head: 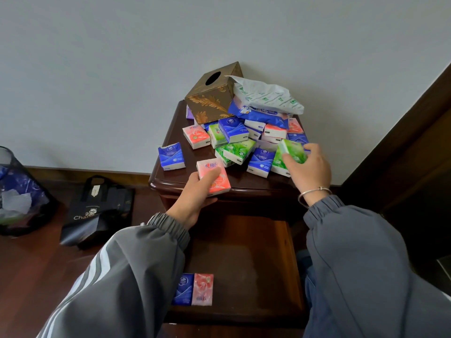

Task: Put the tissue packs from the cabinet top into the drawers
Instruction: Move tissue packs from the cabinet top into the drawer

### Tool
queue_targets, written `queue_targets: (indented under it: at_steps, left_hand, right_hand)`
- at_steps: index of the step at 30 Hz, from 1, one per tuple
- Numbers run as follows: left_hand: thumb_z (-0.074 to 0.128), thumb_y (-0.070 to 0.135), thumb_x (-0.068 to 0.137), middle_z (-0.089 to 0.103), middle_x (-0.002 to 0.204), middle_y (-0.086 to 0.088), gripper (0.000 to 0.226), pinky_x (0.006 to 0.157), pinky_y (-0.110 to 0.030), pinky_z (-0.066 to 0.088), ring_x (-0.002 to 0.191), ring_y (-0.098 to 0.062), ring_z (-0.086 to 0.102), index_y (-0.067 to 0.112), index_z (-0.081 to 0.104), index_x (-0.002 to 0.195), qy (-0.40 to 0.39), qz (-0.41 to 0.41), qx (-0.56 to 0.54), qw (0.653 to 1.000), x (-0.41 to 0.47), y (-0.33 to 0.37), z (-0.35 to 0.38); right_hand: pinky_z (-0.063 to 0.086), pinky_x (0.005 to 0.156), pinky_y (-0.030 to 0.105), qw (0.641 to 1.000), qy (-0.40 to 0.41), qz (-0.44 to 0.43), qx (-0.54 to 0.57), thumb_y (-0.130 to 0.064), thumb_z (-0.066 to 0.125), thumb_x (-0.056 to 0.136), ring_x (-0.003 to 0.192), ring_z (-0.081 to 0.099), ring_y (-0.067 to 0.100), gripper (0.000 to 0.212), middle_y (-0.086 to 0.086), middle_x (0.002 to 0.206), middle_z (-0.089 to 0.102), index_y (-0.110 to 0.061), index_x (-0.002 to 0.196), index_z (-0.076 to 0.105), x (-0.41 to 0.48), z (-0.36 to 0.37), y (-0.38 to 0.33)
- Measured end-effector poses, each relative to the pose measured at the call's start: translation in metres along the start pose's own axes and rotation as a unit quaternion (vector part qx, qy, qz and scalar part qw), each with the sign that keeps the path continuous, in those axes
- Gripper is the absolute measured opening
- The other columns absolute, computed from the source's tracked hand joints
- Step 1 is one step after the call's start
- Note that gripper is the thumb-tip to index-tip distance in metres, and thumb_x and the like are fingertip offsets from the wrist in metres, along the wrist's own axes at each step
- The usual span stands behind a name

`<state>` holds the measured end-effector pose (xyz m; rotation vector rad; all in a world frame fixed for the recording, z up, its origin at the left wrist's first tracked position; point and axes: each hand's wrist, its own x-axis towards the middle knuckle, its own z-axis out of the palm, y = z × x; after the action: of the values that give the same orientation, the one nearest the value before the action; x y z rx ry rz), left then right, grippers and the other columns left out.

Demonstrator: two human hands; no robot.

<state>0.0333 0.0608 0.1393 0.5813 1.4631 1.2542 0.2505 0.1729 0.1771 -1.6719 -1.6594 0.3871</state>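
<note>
Several small tissue packs in blue, green and pink lie heaped on the dark wooden cabinet top (pixel 170 178). My left hand (pixel 195 196) grips a pink tissue pack (pixel 214 175) at the cabinet's front edge. My right hand (pixel 308 168) grips a green tissue pack (pixel 292 150) at the right side of the heap. A lone blue pack (pixel 171 156) lies at the left of the top. Below, the open drawer (pixel 256 252) holds a blue pack (pixel 183 289) and a pink pack (pixel 202 289) side by side at its front left.
A brown and gold tissue box (pixel 212 93) stands at the back of the cabinet, with a white plastic bag (pixel 266 96) and a large blue tissue bundle (pixel 258 114) beside it. On the floor to the left are a black shopping bag (pixel 97 211) and a mesh waste bin (pixel 19 191).
</note>
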Motion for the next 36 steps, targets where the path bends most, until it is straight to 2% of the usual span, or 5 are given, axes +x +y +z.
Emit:
queue_targets:
  at_steps: [12,16,26,30,36]
  left_hand:
    - [0.062,0.054,0.082,0.066,0.118,0.001,0.06,0.075,-0.03,0.051,0.106,-0.015,0.063,0.024,0.046,0.131,-0.008,-0.006,0.014,1.0,-0.002,0.0,0.0]
    - [0.061,0.053,0.083,0.066,0.116,0.003,0.057,0.076,-0.03,0.051,0.106,-0.013,0.063,0.025,0.046,0.13,-0.007,-0.004,0.014,1.0,-0.002,-0.001,0.0]
    - [0.062,0.053,0.082,0.067,0.115,0.004,0.058,0.076,-0.031,0.05,0.105,-0.013,0.063,0.025,0.046,0.131,-0.008,-0.003,0.011,1.0,-0.002,-0.001,0.0]
    - [0.061,0.052,0.083,0.066,0.117,0.003,0.059,0.075,-0.031,0.05,0.106,-0.013,0.063,0.024,0.045,0.132,-0.009,-0.001,0.007,1.0,-0.002,-0.001,0.0]
    - [0.061,0.051,0.084,0.064,0.119,0.001,0.06,0.074,-0.03,0.05,0.106,-0.014,0.061,0.022,0.043,0.134,-0.008,-0.007,0.003,1.0,-0.006,0.002,0.001]
  right_hand:
    - [0.04,0.095,0.042,0.987,-0.082,0.135,-0.009,-0.069,0.05,0.077,0.123,0.042,0.035,0.081,0.015,0.137,0.037,-0.016,0.136,0.034,0.005,0.02,-0.015]
    - [0.041,0.102,0.041,0.96,-0.086,0.222,0.148,-0.034,0.052,0.088,0.12,0.049,0.034,0.053,0.015,0.135,0.048,-0.013,0.135,0.038,0.016,0.018,-0.011]
    - [0.048,0.092,0.034,0.898,-0.238,0.317,0.191,-0.012,0.07,0.081,0.113,0.057,0.025,0.047,0.013,0.13,0.054,-0.004,0.123,0.052,0.039,0.011,-0.026]
    - [0.033,0.055,0.026,0.896,-0.294,0.317,0.102,-0.017,0.062,0.088,0.066,0.044,0.021,0.032,0.012,0.082,0.048,-0.01,0.068,0.038,0.039,-0.001,-0.038]
    - [0.029,0.051,0.024,0.889,-0.286,0.321,0.158,-0.017,0.058,0.091,0.058,0.036,0.015,0.023,0.006,0.069,0.039,-0.007,0.077,0.042,0.027,-0.002,-0.042]
